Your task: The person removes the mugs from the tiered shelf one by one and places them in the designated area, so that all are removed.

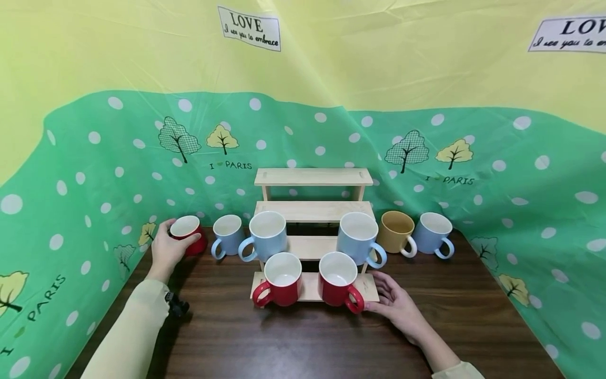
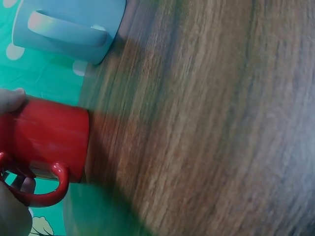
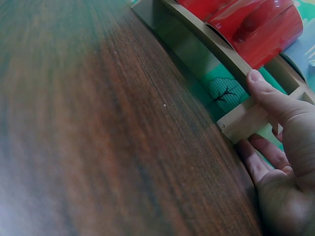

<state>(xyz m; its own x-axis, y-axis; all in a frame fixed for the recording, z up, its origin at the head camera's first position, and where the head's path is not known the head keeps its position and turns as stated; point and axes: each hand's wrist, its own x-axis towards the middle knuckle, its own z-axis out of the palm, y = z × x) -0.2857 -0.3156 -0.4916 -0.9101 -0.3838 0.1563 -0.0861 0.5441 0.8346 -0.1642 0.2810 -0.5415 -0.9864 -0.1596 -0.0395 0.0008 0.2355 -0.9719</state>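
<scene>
At the back left, my left hand (image 1: 167,248) grips a red mug (image 1: 197,246) between thumb and fingers. The left wrist view shows this red mug (image 2: 54,132) with its handle towards the hand and its base at the table surface. My right hand (image 1: 399,308) holds the right end of the lowest step of a wooden tiered rack (image 1: 310,287). Its thumb lies on the front edge, and its fingers reach round the side panel (image 3: 241,120). Two red mugs (image 1: 285,296) stand on that lowest step, with two light blue mugs (image 1: 273,243) on the step behind.
Next to the held mug stands a blue mug (image 1: 229,238). Right of the rack are a tan mug with a white handle (image 1: 394,239) and another blue mug (image 1: 430,239). A patterned cloth (image 1: 303,131) hangs behind the dark wooden table (image 1: 284,347).
</scene>
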